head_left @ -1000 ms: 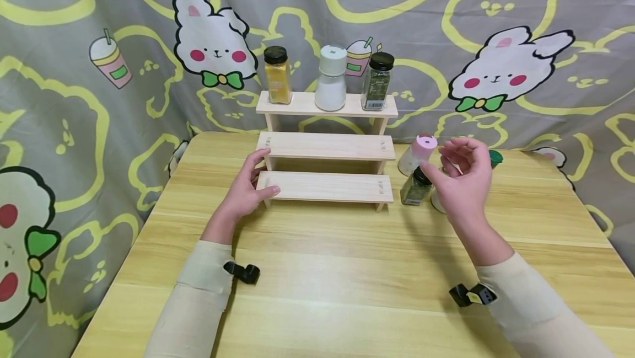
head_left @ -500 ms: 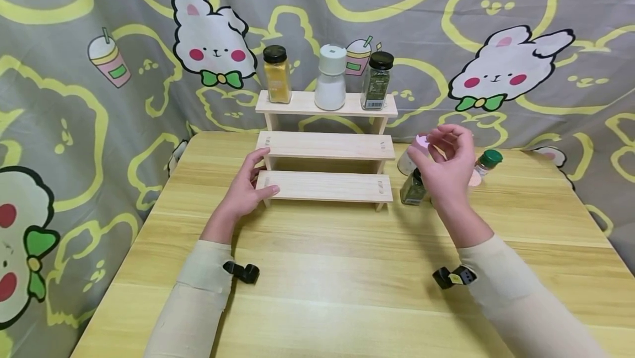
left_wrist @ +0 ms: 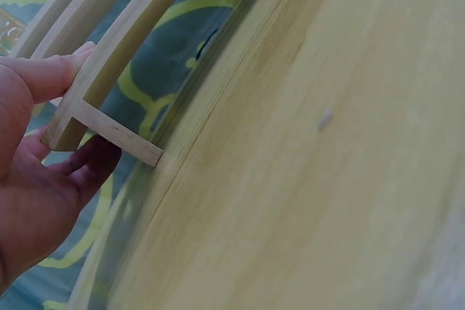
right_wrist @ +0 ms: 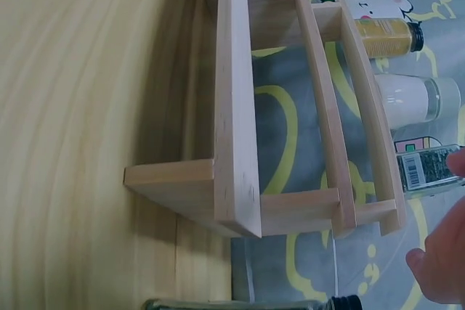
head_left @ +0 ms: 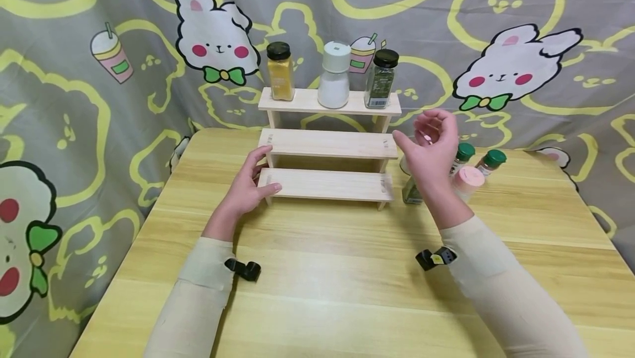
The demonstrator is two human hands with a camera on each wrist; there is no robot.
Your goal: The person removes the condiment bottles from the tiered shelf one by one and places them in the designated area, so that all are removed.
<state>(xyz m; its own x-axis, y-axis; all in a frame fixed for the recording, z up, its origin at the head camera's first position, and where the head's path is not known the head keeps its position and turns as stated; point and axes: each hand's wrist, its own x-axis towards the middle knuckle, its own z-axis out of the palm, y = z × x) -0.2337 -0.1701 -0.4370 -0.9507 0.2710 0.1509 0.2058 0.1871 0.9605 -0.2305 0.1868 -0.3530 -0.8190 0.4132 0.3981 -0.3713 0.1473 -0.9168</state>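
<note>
Head view shows a three-tier pale wooden step rack (head_left: pixel 328 145) standing at the back of the light wooden worktop (head_left: pixel 317 270), and every place below is given relative to that rack. At its left end the left hand (head_left: pixel 246 186) grips the frame, thumb lying on the lowest step and fingers (left_wrist: pixel 54 74) curled round the side post, as the left wrist view confirms. Just off its right end the right hand (head_left: pixel 432 145) is raised above the worktop, fingers loosely spread and holding nothing. Partly hidden behind that hand stand a pink-capped white shaker (head_left: pixel 425 138) and a dark-capped glass jar of green herbs (head_left: pixel 410 192). Further right of the rack are a second pink-lidded jar (head_left: pixel 467 180) and two green-capped bottles (head_left: pixel 464 154). On the top step stand a yellow spice jar (head_left: pixel 280 72), a white shaker with a pale lid (head_left: pixel 334 76) and a black-capped jar of green herbs (head_left: pixel 381 79).
</note>
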